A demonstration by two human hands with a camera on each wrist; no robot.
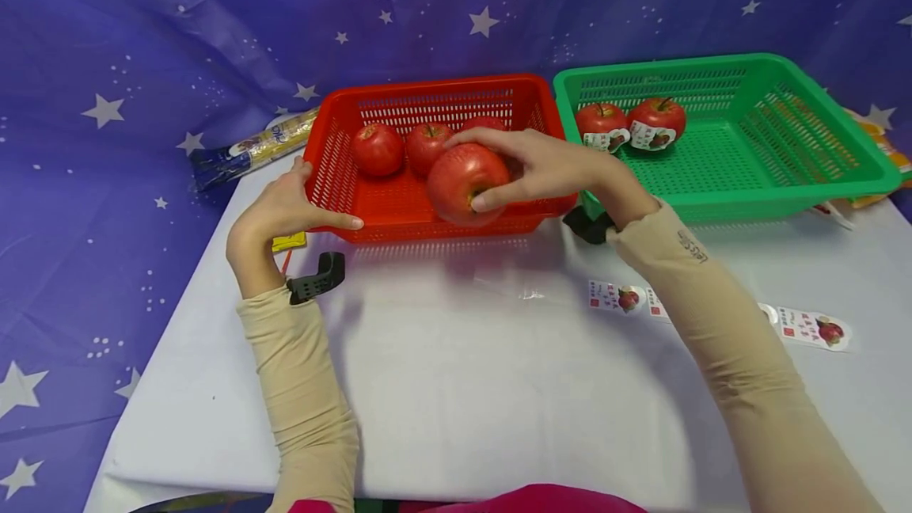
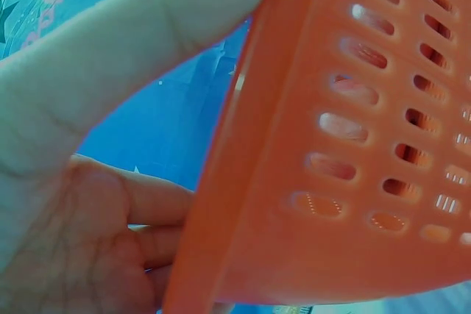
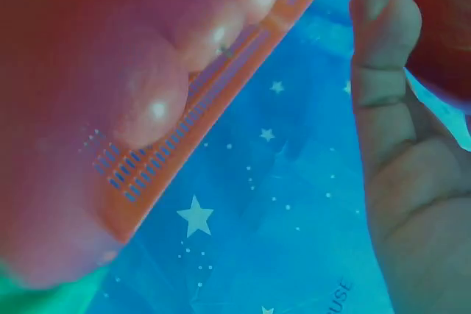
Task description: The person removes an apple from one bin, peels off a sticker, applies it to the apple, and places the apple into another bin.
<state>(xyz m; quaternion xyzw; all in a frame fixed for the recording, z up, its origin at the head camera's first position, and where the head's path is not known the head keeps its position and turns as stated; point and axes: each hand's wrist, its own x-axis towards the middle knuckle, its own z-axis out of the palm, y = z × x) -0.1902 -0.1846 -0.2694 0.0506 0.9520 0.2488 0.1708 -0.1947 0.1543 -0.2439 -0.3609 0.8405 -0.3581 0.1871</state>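
My right hand (image 1: 549, 169) grips a large red apple (image 1: 466, 183) from above, thumb low on its near side, over the front part of the red slotted basket (image 1: 427, 89). Three more red apples (image 1: 377, 149) lie in that basket. My left hand (image 1: 285, 208) holds the basket's front left corner, with the thumb along the front wall and the fingers round the side. The left wrist view shows the basket wall (image 2: 353, 145) between thumb and palm (image 2: 66, 248). In the right wrist view, fingers (image 3: 383, 71) curl against the apple (image 3: 441, 27).
A green basket (image 1: 712, 66) to the right of the red one holds two labelled apples (image 1: 601, 119). Loose apple stickers (image 1: 613, 296) lie on the white table (image 1: 463, 370) at the right. A plastic-wrapped packet (image 1: 252, 149) lies at the back left.
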